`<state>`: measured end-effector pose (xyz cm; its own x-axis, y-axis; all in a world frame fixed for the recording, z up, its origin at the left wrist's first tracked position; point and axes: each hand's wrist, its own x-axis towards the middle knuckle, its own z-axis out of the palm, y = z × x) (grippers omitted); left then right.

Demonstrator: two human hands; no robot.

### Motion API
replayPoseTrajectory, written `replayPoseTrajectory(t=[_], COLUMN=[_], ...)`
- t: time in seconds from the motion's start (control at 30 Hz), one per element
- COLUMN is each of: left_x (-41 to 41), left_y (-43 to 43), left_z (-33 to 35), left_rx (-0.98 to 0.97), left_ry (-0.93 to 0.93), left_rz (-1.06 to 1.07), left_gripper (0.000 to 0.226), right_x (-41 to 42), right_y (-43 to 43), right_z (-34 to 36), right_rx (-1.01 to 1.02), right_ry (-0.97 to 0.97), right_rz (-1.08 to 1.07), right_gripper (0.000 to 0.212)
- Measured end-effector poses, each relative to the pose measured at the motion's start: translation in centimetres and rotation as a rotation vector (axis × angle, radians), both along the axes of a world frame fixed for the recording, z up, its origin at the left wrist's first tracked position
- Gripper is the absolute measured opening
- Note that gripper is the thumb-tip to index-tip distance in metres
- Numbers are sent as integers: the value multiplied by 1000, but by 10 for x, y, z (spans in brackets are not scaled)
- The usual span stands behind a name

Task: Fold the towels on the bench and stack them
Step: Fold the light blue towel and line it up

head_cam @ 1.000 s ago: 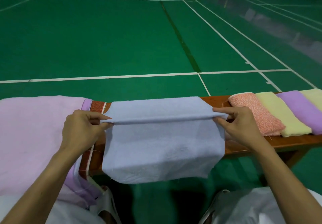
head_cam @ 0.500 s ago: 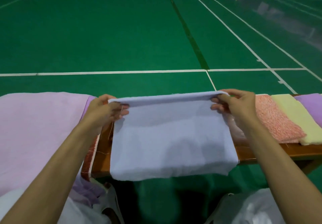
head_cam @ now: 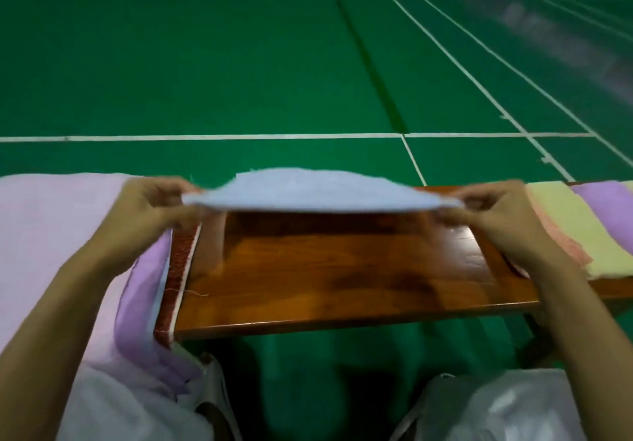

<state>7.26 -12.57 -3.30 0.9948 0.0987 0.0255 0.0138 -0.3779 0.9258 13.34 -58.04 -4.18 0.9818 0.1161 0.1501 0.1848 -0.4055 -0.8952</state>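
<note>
I see a pale blue cloth towel point(head_cam: 318, 188) at mid-frame, soft and matt, its weave lost to blur. Below it the brown wooden bench point(head_cam: 342, 269) is varnished and glossy, with its grain showing. At left, the wide pink cloth sheet point(head_cam: 51, 235) looks thin and matt. At right, the folded yellow cloth towel point(head_cam: 582, 231) looks fuzzy and the salmon speckled towel point(head_cam: 567, 248) coarser. The green court floor point(head_cam: 205, 63) is smooth with a dull sheen. At bottom right, a crinkled white plastic bag point(head_cam: 507, 406) shines.
</note>
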Motion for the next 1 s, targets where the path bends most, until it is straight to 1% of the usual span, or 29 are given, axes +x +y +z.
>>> replayPoseTrajectory(t=[0.03,0.07,0.1,0.13,0.23,0.3,0.4,0.47,0.53,0.57,0.6,0.67,0.73,0.77,0.8,0.83,0.87,0.9,0.93,0.97,1.0], left_x=[-5,-9,-12,-13,-14,-17,-20,-20,-20,-19,-18,-14,-6,-2,0,1,1,0,-1,-2,-2], left_y=[1,-1,-4,-6,-14,-18,-25,-28,-27,-26,-27,-33,-45,-52,-60,-68,-77,-86,-96,-105,-113], left_z=[-4,-8,-12,-17,-29,-34,-32,-28,-24,-23,-23,-30,-45,-55,-63,-72,-80,-88,-94,-102,-109], left_rx=[118,195,251,302,440,452,479,491,459,432,389,280,237,279,354,432,500,556,618,692,778], left_ry=[149,286,400,486,616,735,880,925,884,827,730,455,149,20,-67,-112,-115,-97,-85,-85,-85], left_rz=[-122,-251,-353,-418,-505,-575,-747,-819,-841,-811,-731,-453,-169,-72,-30,-42,-95,-152,-198,-241,-272], left_gripper=[8,3,7,11,11,10,9,5,20,24,26,30,25,19,18,30,47,60,68,71,72], right_x=[-3,-6,-7,-10,-13,-16,-21,-24,-26,-26,-27,-29,-28,-26,-23,-21,-20,-22,-24,-26,-29], right_y=[-5,-8,-8,-7,-7,-9,-10,-10,-11,-12,-12,-9,5,16,29,44,61,79,95,110,122], right_z=[-5,-10,-13,-15,-15,-12,-8,-4,2,7,11,13,3,-8,-21,-34,-46,-57,-67,-77,-85], right_rx=[-180,-333,-438,-488,-549,-632,-743,-782,-783,-763,-724,-607,-430,-354,-334,-372,-434,-509,-594,-679,-764], right_ry=[93,182,267,342,517,659,847,909,927,915,881,736,542,417,265,116,-1,-90,-151,-182,-197], right_rz=[89,181,260,326,407,457,580,642,672,682,682,603,373,236,114,17,-31,-28,46,149,248], right_gripper=[17,19,20,20,13,7,7,8,19,24,26,19,14,14,14,12,10,20,37,54,65])
